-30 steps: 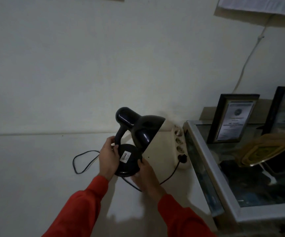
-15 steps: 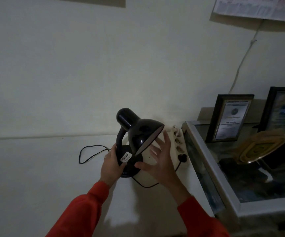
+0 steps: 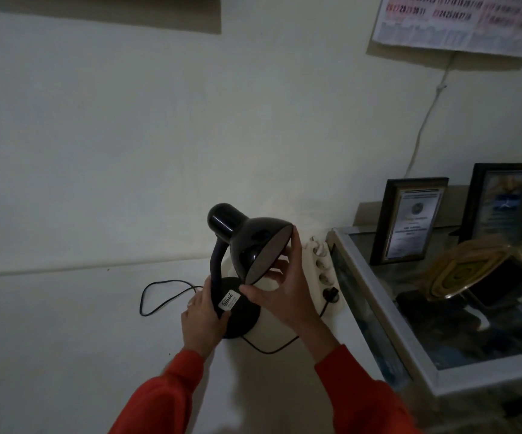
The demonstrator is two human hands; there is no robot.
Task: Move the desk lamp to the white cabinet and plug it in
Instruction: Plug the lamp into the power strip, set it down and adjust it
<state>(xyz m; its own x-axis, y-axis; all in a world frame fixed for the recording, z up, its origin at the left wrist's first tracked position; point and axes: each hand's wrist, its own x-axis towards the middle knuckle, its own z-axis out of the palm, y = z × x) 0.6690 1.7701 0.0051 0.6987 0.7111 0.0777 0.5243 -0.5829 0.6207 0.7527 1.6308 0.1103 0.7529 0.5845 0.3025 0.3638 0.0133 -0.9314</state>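
Note:
A black desk lamp (image 3: 247, 242) stands on the white cabinet top (image 3: 65, 324), its round base flat on the surface and its shade turned to the right. My left hand (image 3: 203, 317) grips the lamp's neck just above the base. My right hand (image 3: 281, 289) holds the lower rim of the shade between thumb and fingers. The lamp's black cord (image 3: 159, 296) loops on the cabinet to the left and runs under my right wrist to a black plug (image 3: 331, 294) seated in a white power strip (image 3: 324, 270) by the wall.
A glass-topped display case (image 3: 388, 314) with a metal frame stands right of the cabinet. On it are two framed certificates (image 3: 410, 220) and a gold plaque (image 3: 463, 270). A calendar (image 3: 460, 23) hangs on the wall, with a white cable (image 3: 425, 120) running down.
The lamp was set down from a tilted hold onto the cabinet. My right hand left the base and rose to grasp the shade's rim. My left hand stayed on the neck.

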